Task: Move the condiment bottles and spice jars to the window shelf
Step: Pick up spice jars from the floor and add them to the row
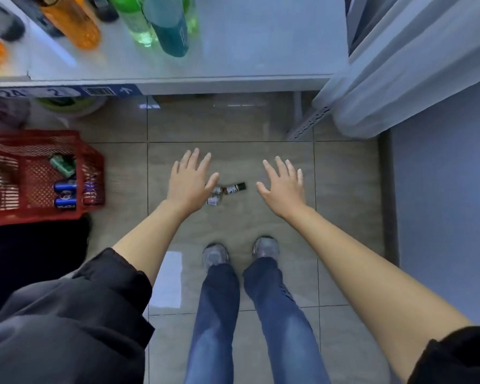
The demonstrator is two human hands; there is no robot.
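- The tiled floor (261, 217) fills most of the head view; the person stands on it, shoes (215, 256) pointing toward the white window shelf (261, 51) at the top edge, curtain (399, 65) hanging at the right.
- The shelf already carries several tall bottles at its left end: an orange bottle (75, 23), a green bottle (133, 20) and a teal bottle (169, 26), standing upright and close together, leaving bare shelf to the right where more could go.
- A red plastic crate (39, 176) sits on the floor at the left, holding 2 blue cans (65, 195) and a green can (63, 163) lying on their sides.
- Both arms reach forward and down. The left hand (189, 181) and right hand (281, 187) are spread flat, fingers straight and wide, palms down, holding nothing.
- Between the hands, on the floor, lie small spice jars (227, 191), tipped on their sides: 1 has a dark cap; the rest are too blurred to count. The left thumb overlaps them in view; whether it touches them I cannot tell.
- Judging by the pose, the hands are positioned to stoop and gather these jars for the shelf.
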